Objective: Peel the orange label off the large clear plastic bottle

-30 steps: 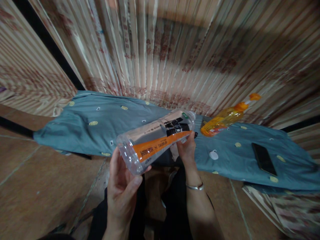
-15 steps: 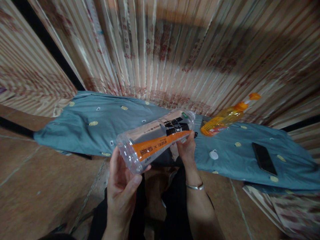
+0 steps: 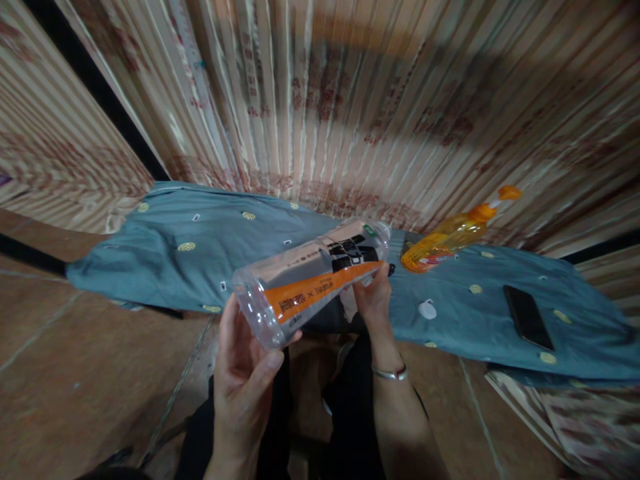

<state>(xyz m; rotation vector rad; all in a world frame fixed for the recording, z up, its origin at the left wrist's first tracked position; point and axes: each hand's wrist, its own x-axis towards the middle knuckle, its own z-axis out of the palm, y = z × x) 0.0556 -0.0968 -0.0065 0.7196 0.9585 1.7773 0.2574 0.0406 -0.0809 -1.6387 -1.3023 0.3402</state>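
A clear plastic bottle [image 3: 310,280] with an orange, black and grey label lies slantwise between my hands, above the cloth. My left hand [image 3: 250,373] cradles its left end, fingers behind and below, thumb near the lower edge. At the other end my right hand [image 3: 374,297] grips the bottle from underneath; part of those fingers is hidden behind it. A silver bangle [image 3: 391,373] circles my right wrist. Just right of the bottle stands a yellow-orange pump bottle [image 3: 445,240], tilted in this view. A small white round piece [image 3: 427,309] lies on the cloth near my right hand.
A blue-green cloth [image 3: 150,247] with yellow prints covers the long narrow table. A black phone [image 3: 529,317] lies on its right part. Pleated patterned curtains [image 3: 325,113] hang right behind. Dark poles [image 3: 100,93] rise at the left. Brown tiled floor [image 3: 100,373] shows in front.
The clear bottle has turned very slightly in my hands, its label shifting a little. Both hands stay in nearly the same place.
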